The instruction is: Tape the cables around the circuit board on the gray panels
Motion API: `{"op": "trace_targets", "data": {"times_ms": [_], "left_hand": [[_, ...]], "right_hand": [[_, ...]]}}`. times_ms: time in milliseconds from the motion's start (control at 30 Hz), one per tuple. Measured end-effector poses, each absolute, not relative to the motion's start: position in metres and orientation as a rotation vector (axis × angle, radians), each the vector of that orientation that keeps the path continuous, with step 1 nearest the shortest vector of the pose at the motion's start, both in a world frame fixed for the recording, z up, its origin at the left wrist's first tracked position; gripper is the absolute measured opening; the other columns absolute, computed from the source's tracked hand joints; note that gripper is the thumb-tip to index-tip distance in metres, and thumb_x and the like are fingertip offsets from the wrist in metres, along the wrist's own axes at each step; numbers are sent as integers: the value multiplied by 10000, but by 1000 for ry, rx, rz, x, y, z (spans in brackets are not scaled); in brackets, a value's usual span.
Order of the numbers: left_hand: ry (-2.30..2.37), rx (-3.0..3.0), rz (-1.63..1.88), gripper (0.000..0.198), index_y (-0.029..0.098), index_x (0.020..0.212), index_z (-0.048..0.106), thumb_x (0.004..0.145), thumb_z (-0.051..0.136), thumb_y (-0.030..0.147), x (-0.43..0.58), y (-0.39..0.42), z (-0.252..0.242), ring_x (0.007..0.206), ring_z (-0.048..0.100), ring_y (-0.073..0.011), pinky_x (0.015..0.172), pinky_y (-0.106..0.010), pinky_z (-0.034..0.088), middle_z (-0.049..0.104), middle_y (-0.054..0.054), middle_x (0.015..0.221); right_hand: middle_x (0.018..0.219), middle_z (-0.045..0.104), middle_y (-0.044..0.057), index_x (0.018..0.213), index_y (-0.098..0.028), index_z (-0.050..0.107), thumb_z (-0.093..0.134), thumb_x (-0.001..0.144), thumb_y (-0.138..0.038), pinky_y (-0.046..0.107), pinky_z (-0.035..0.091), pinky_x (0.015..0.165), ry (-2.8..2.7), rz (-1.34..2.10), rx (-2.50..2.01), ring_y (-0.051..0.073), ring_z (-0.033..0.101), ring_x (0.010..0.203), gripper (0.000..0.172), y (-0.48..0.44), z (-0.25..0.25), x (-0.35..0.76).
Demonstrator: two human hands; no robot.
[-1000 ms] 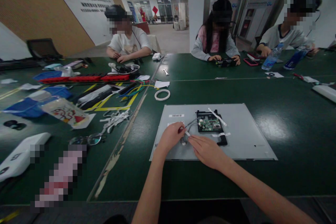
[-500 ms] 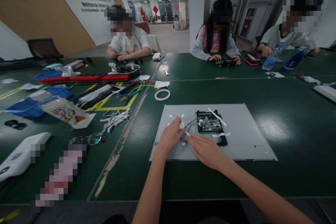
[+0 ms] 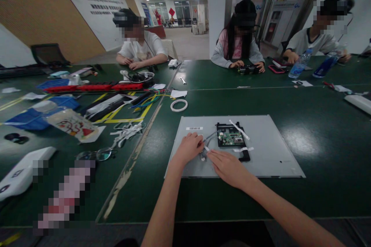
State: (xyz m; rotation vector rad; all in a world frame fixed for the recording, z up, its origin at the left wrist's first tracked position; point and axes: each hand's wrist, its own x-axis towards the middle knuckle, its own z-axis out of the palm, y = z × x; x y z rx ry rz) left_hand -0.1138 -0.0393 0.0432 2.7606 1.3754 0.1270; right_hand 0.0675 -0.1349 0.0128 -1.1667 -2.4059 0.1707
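Observation:
A flat grey panel with a barcode label lies on the table in front of me. On it sits a black frame holding a green circuit board; thin grey cables run left from the board. My left hand rests on the panel's left part, fingers curled over the cable ends, and whatever they grip is hidden. My right hand lies low on the panel, fingers stretched out and close together. Its fingertips touch a short white tape strip between the hands. Another white tape strip crosses the frame's corner.
Beyond the panel lies a roll of white tape. To the left are eyeglasses, white cords, a blue tray and a white device. Several people sit across the table, near two bottles.
My left fingers have curled further down and now cover the small white piece that showed at their tips. My right hand stays almost in place.

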Motion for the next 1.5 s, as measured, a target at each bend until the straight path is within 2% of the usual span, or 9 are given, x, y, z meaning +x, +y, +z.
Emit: {"op": "trace_targets", "data": {"times_ms": [200, 533, 833, 967, 1233, 1500], "left_hand": [[1355, 2885, -87, 218, 205, 921, 565, 878, 416, 359, -109, -37, 50, 918, 520, -274, 719, -379, 406, 572, -92, 961], [1391, 2867, -146, 284, 190, 990, 551, 877, 434, 422, -109, -35, 41, 939, 533, -300, 689, -384, 437, 551, -127, 1017], [1112, 2874, -26, 248, 175, 879, 569, 895, 411, 367, -119, -18, 34, 824, 545, -205, 695, -284, 396, 564, -79, 875], [1111, 2883, 23, 261, 169, 855, 566, 898, 393, 359, -119, -20, 32, 808, 537, -202, 687, -282, 380, 561, -78, 852], [1159, 2840, 74, 329, 174, 804, 572, 834, 473, 487, -116, -20, 25, 748, 520, -201, 626, -277, 358, 559, -68, 805], [1303, 2733, 226, 243, 166, 842, 600, 865, 416, 323, -111, -24, 13, 840, 542, -213, 722, -302, 394, 582, -93, 869]], "right_hand": [[1255, 540, 102, 1266, -103, 493, 387, 880, -138, 350, 379, 1026, -2388, 176, -1176, 180, 464, 1192, 401, -135, 13, 68], [1282, 518, 104, 1284, -88, 476, 372, 877, -124, 344, 363, 1036, -2411, 144, -1176, 178, 442, 1211, 422, -138, 11, 67], [1287, 514, 103, 1288, -100, 472, 384, 859, -114, 341, 349, 1040, -2397, 113, -1188, 179, 434, 1220, 437, -144, 8, 68], [1277, 521, 110, 1277, -98, 479, 387, 864, -121, 329, 351, 1033, -2391, 99, -1211, 176, 442, 1213, 424, -147, 9, 69], [1221, 560, 126, 1236, -115, 511, 416, 859, -130, 314, 374, 991, -2382, 83, -1307, 179, 504, 1151, 390, -153, 7, 72], [1192, 578, 107, 1190, -145, 541, 416, 874, -143, 301, 385, 953, -2342, 72, -1350, 180, 535, 1102, 340, -161, 11, 77]]}}
